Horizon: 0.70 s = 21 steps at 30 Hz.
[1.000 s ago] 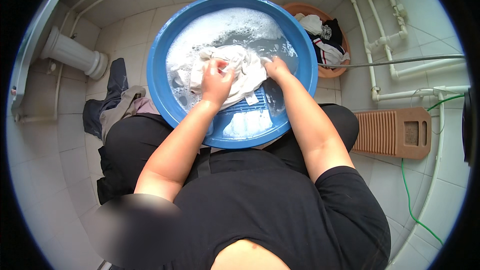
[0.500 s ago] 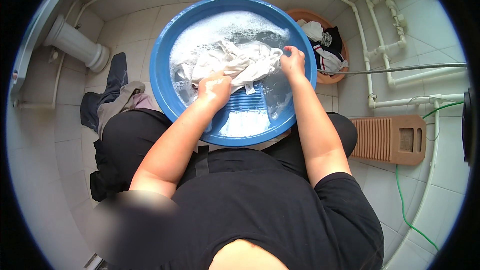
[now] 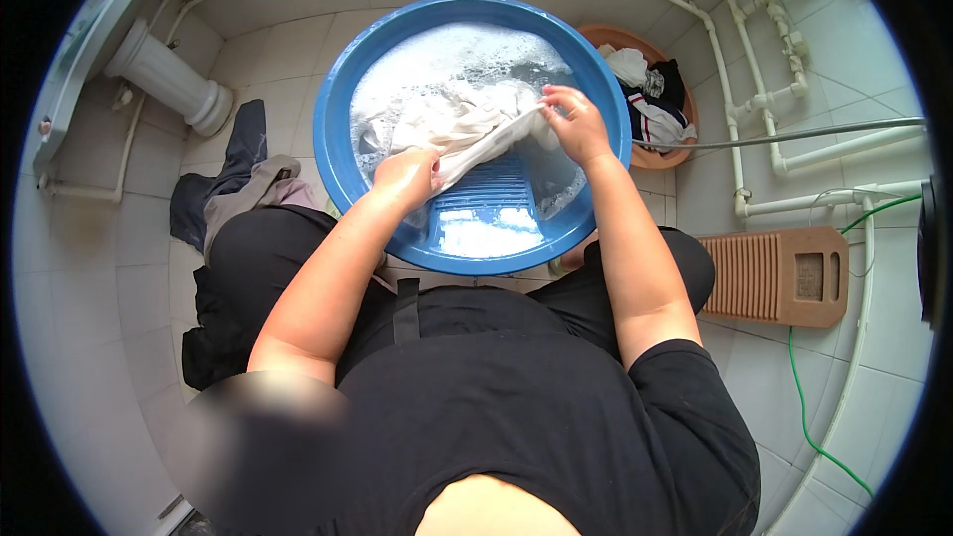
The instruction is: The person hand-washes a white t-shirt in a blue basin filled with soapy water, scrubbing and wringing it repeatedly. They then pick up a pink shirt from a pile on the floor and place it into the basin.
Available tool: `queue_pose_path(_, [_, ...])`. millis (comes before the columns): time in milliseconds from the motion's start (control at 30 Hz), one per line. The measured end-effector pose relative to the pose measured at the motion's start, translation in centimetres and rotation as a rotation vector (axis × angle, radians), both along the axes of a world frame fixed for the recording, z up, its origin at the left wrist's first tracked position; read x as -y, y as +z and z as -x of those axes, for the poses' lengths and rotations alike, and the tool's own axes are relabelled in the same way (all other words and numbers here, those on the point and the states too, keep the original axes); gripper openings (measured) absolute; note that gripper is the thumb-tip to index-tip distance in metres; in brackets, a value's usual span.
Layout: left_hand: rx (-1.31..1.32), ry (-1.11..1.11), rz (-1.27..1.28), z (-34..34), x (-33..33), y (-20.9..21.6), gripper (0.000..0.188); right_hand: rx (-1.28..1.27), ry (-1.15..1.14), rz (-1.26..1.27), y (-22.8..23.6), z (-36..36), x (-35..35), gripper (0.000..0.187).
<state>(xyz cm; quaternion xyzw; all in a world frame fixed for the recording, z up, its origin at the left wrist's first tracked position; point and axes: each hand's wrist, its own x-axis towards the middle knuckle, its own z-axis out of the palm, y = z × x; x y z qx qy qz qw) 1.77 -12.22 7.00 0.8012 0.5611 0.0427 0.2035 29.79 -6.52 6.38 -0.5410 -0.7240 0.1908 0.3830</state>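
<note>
A wet white garment (image 3: 462,119) lies bunched in a round blue washtub (image 3: 333,174) of sudsy water. My left hand (image 3: 405,177) is closed on the garment's near left edge, just beside the ridged washboard (image 3: 486,189) built into the tub. At the garment's right end, my right hand (image 3: 576,124) pinches the cloth between thumb and fingers. One edge is pulled fairly straight between the two hands, above the ridges. White foam (image 3: 447,45) covers much of the water along the far side.
An orange basin (image 3: 655,157) with black and white clothes stands behind the tub's right side. A brown washboard (image 3: 759,278) lies by my right knee. Dark and beige clothes (image 3: 233,184) are on the floor at left. A grey hose (image 3: 774,136) and white pipes run along the right wall.
My right hand has taken hold of the garment's right end, where its fingers were raised before. The garment's near edge is now stretched between my hands, and the tub appears slightly further right.
</note>
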Motion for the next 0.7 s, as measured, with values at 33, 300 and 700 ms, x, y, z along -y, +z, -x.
queue_pose_path(33, [0.029,-0.007,0.007,0.1,0.2,0.0,0.016,-0.112,0.07,0.006,1.3,0.4,0.1,0.012])
queue_pose_path(300, [0.875,0.139,0.299,2.3,-1.2,-1.5,0.032,-0.648,0.146,0.237,4.5,0.8,0.1,0.018])
queue_pose_path(700, [0.658,-0.086,0.716,0.0,-2.0,7.8,0.04,0.209,0.377,0.709,1.0,-3.5,-0.1,0.04])
